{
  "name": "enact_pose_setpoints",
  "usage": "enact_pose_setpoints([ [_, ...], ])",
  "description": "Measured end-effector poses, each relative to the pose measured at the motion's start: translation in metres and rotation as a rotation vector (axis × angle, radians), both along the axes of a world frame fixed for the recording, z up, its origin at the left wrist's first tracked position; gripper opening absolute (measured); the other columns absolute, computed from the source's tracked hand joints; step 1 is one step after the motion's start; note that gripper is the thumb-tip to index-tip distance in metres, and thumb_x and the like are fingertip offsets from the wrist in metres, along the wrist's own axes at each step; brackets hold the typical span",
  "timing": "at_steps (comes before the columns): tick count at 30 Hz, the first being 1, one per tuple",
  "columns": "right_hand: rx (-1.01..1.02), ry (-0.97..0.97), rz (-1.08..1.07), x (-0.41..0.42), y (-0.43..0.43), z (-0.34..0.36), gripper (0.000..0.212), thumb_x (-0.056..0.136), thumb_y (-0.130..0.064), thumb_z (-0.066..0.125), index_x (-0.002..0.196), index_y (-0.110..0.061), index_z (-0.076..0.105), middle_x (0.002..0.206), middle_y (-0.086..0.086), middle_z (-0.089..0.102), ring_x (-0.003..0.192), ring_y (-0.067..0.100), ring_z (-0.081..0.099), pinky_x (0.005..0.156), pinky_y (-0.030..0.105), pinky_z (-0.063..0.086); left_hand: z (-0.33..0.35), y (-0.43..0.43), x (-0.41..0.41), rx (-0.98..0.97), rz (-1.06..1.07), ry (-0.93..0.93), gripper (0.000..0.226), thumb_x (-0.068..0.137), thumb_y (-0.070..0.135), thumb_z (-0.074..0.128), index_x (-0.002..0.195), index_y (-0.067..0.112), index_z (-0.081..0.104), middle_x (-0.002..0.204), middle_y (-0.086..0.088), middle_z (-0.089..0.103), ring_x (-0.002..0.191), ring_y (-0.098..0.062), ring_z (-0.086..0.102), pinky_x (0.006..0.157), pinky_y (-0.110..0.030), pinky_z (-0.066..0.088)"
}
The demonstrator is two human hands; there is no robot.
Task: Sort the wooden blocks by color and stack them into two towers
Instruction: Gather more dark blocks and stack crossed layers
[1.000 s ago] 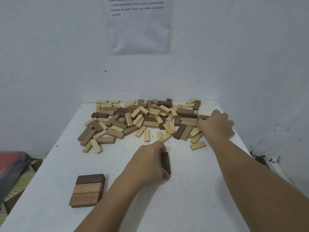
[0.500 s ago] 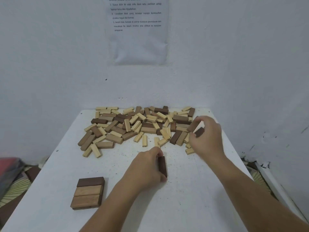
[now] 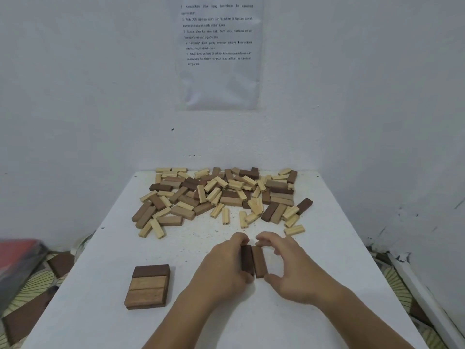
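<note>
A heap of loose wooden blocks [image 3: 221,197], pale and brown mixed, covers the far half of the white table [image 3: 314,248]. Near the table's middle my left hand [image 3: 224,265] grips a dark brown block [image 3: 247,259] lying on its side. Right beside it lies a lighter brown block [image 3: 259,261], held at its ends between the thumb and fingers of my right hand [image 3: 294,268]. The two blocks touch side by side. At the near left sits a flat layer of three brown blocks [image 3: 148,285] on another layer.
White walls close the table at the back and right, with a printed sheet [image 3: 219,51] taped above the heap. A red and grey object [image 3: 17,260] lies off the table's left edge over a patterned floor. One dark block [image 3: 304,205] lies apart at the heap's right.
My right hand came back from the heap's right side with a lighter brown block and set it against the dark block in my left hand. The view tilted upward.
</note>
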State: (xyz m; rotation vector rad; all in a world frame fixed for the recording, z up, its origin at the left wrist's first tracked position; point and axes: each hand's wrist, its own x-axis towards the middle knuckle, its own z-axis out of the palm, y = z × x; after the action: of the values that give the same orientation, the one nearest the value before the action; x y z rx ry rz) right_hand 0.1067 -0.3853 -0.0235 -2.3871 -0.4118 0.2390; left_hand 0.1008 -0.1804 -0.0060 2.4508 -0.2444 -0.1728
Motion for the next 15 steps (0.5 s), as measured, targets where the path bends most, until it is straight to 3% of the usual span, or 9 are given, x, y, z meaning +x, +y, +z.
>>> enact_pose_setpoints([
  [2, 0.03, 0.029, 0.008, 0.002, -0.004, 0.0, 0.078, 0.082, -0.035, 0.078, 0.14, -0.062, 0.033, 0.135, -0.025, 0.043, 0.125, -0.001, 0.042, 0.107, 0.023, 0.037, -0.002, 0.002, 0.0, -0.011, 0.009, 0.001, 0.063, 0.077, 0.026, 0.078, 0.13, 0.036, 0.047, 0.118, 0.013, 0.06, 0.109, -0.01, 0.057, 0.091, -0.034, 0.052],
  [4, 0.099, -0.036, -0.06, 0.008, -0.01, 0.003, 0.062, 0.086, -0.032, 0.078, 0.137, -0.052, 0.049, 0.128, -0.026, 0.048, 0.117, -0.01, 0.044, 0.094, 0.009, 0.036, -0.003, 0.003, 0.002, -0.013, 0.017, 0.008, 0.061, 0.075, 0.026, 0.078, 0.126, 0.037, 0.048, 0.117, 0.014, 0.06, 0.111, -0.01, 0.057, 0.092, -0.036, 0.051],
  [5, 0.161, -0.122, -0.147, 0.015, -0.014, 0.005, 0.05, 0.088, -0.027, 0.077, 0.131, -0.046, 0.058, 0.123, -0.025, 0.053, 0.111, -0.01, 0.048, 0.089, 0.007, 0.036, -0.004, 0.004, 0.003, -0.012, 0.02, 0.013, 0.061, 0.074, 0.027, 0.079, 0.126, 0.037, 0.049, 0.118, 0.015, 0.06, 0.111, -0.009, 0.056, 0.093, -0.035, 0.051],
  [7, 0.214, -0.288, -0.361, 0.037, -0.026, 0.007, 0.031, 0.092, -0.013, 0.071, 0.117, -0.032, 0.069, 0.114, -0.017, 0.063, 0.102, 0.0, 0.054, 0.088, 0.016, 0.041, -0.004, 0.005, 0.006, -0.005, 0.021, 0.019, 0.062, 0.074, 0.027, 0.082, 0.126, 0.037, 0.05, 0.119, 0.015, 0.059, 0.112, -0.009, 0.056, 0.094, -0.033, 0.051],
  [8, 0.184, -0.324, -0.451, 0.05, -0.034, 0.008, 0.032, 0.092, -0.005, 0.065, 0.117, -0.025, 0.07, 0.114, -0.011, 0.066, 0.106, 0.009, 0.055, 0.091, 0.024, 0.042, -0.004, 0.005, 0.007, -0.002, 0.021, 0.023, 0.063, 0.074, 0.027, 0.083, 0.127, 0.036, 0.051, 0.12, 0.015, 0.06, 0.112, -0.009, 0.056, 0.094, -0.032, 0.05],
  [10, -0.046, -0.284, -0.459, 0.074, -0.048, 0.01, 0.053, 0.088, 0.008, 0.052, 0.133, -0.019, 0.063, 0.136, -0.002, 0.06, 0.126, 0.026, 0.047, 0.102, 0.035, 0.039, -0.005, 0.006, 0.008, -0.007, 0.025, 0.024, 0.063, 0.073, 0.026, 0.084, 0.126, 0.035, 0.053, 0.119, 0.015, 0.06, 0.112, -0.009, 0.057, 0.094, -0.031, 0.05],
  [12, -0.314, -0.128, -0.351, 0.088, -0.056, 0.013, 0.078, 0.084, 0.011, 0.045, 0.153, -0.025, 0.042, 0.159, -0.004, 0.036, 0.142, 0.029, 0.03, 0.114, 0.044, 0.03, -0.006, 0.007, 0.008, -0.003, 0.026, 0.017, 0.062, 0.072, 0.026, 0.085, 0.125, 0.036, 0.053, 0.12, 0.015, 0.061, 0.112, -0.009, 0.057, 0.094, -0.031, 0.05],
  [15, -0.425, -0.053, -0.278, 0.1, -0.064, 0.009, 0.081, 0.086, 0.011, 0.042, 0.156, -0.029, 0.034, 0.157, -0.007, 0.033, 0.139, 0.029, 0.028, 0.113, 0.044, 0.029, -0.009, 0.007, 0.009, -0.001, 0.032, 0.014, 0.064, 0.073, 0.025, 0.086, 0.127, 0.034, 0.054, 0.123, 0.015, 0.061, 0.117, -0.009, 0.056, 0.095, -0.029, 0.048],
])
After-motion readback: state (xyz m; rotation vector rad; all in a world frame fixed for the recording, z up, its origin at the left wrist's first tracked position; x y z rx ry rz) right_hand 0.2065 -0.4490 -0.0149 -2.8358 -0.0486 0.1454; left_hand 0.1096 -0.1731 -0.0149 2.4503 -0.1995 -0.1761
